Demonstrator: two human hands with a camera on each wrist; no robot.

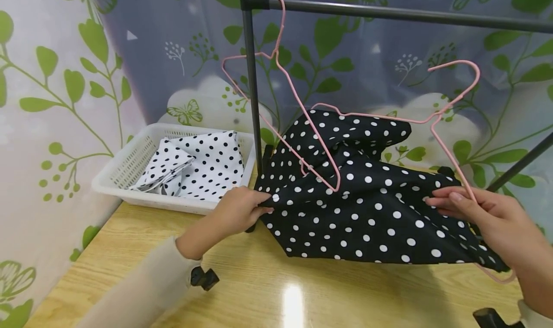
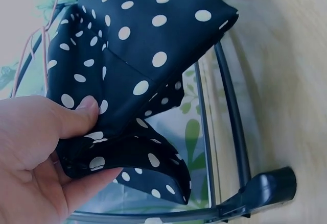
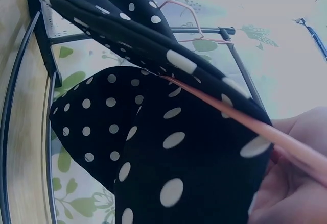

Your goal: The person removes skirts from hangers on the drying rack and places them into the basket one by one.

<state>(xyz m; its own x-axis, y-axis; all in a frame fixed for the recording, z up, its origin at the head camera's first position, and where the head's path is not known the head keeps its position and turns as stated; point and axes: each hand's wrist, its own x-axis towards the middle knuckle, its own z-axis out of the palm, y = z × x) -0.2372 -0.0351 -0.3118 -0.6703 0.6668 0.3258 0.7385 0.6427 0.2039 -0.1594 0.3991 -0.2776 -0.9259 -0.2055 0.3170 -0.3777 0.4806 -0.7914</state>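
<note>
A black cloth with white polka dots, maybe a garment, is stretched between both hands above the table. Its left edge is pinched between thumb and fingers of my left hand; the left wrist view shows the left hand on a folded edge of the cloth. At the right, my right hand holds a pink hanger by its sloping wire, fingertips against the cloth. In the right wrist view the hanger's wire runs into a cloth fold. The hanger's far end is partly hidden.
A second pink hanger hangs from the dark rack's top bar, in front of the black cloth. Left of the rack post, a white basket holds white cloth with black dots. The wooden table lies beneath.
</note>
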